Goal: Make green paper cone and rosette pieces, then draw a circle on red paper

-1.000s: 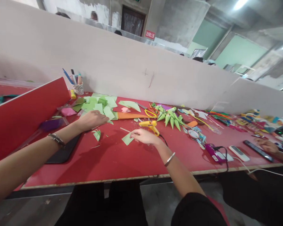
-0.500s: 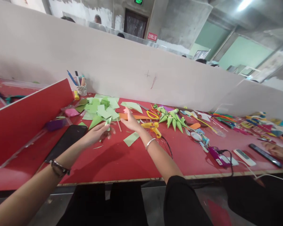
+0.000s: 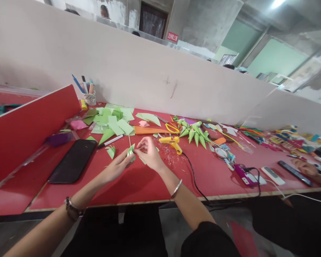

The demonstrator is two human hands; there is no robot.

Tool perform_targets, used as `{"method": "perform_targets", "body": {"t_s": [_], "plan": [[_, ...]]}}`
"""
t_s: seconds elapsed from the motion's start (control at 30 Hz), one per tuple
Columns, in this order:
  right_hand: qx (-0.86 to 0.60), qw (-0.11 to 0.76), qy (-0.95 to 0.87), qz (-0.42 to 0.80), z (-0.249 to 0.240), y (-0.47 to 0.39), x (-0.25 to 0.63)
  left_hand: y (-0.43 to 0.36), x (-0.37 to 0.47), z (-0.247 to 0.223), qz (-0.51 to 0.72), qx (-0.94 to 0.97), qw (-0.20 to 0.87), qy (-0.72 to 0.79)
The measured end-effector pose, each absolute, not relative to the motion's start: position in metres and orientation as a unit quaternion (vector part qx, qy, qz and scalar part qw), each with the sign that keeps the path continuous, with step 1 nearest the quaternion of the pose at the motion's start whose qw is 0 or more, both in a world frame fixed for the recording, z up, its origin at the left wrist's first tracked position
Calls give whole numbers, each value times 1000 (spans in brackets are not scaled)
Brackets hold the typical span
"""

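My left hand (image 3: 119, 166) pinches a small curved piece of light-green paper (image 3: 131, 150) with slit strips. Close against its right edge, the thumb and forefinger of my right hand (image 3: 149, 154) are pinched together; the other fingers are curled. A similar fringed green paper piece (image 3: 111, 152) lies on the red table, left of my hands. Just behind them are a thin stick (image 3: 129, 140) and a black-and-white marker (image 3: 111, 141). A folded pink paper piece (image 3: 143, 123) rests by an orange strip (image 3: 151, 130).
Green paper sheets (image 3: 113, 123) are heaped at the back. A yellow glue gun (image 3: 171, 143), orange-handled scissors (image 3: 173, 127) and a cluster of green paper cones (image 3: 195, 132) sit to the right. A black tablet (image 3: 73, 160) lies left. Another person's hand (image 3: 305, 167) is far right.
My right hand has drawn back from the pink piece toward me and met the left hand at the green paper. My left hand has shifted slightly right and down, uncovering the marker and fringed piece.
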State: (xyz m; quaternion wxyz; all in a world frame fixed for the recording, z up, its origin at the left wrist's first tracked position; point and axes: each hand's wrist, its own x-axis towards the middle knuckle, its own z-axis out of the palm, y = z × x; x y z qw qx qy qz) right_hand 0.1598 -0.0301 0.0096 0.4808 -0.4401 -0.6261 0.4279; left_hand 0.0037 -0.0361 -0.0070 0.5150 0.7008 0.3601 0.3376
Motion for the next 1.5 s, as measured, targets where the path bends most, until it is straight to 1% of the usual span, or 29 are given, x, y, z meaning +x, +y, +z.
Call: {"method": "perform_targets", "body": {"t_s": [0.07, 0.13, 0.2, 0.47, 0.67, 0.77, 0.9, 1.07, 1.27, 1.4, 1.5], "plan": [[-454, 489, -647, 369, 14, -38, 161, -38, 2, -8, 336, 673, 535, 384], [-452, 467, -689, 321, 18, -45, 161, -39, 1, -8, 336, 643, 557, 405], [-440, 444, -722, 298, 19, -50, 160, -40, 0, -7, 336, 620, 569, 422], [-438, 430, -734, 291, 5, -48, 167, -39, -3, -8, 315, 675, 552, 374], [-444, 409, -725, 333, 7, -55, 176, -35, -18, -6, 273, 695, 574, 336], [-432, 406, -724, 353, 6, -57, 179, -34, -24, -5, 246, 729, 542, 338], [-432, 406, -728, 344, 5, -59, 181, -35, -27, 0, 204, 774, 495, 339], [-430, 397, -742, 327, 5, -63, 181, -37, -29, -1, 216, 761, 474, 387], [-449, 381, -761, 273, 1, -67, 183, -38, -31, -2, 218, 759, 467, 397], [-472, 362, -764, 249, -8, -66, 185, -40, -36, -2, 212, 766, 444, 414], [-494, 355, -755, 248, -19, -64, 188, -41, -55, -3, 220, 751, 417, 463]]}}
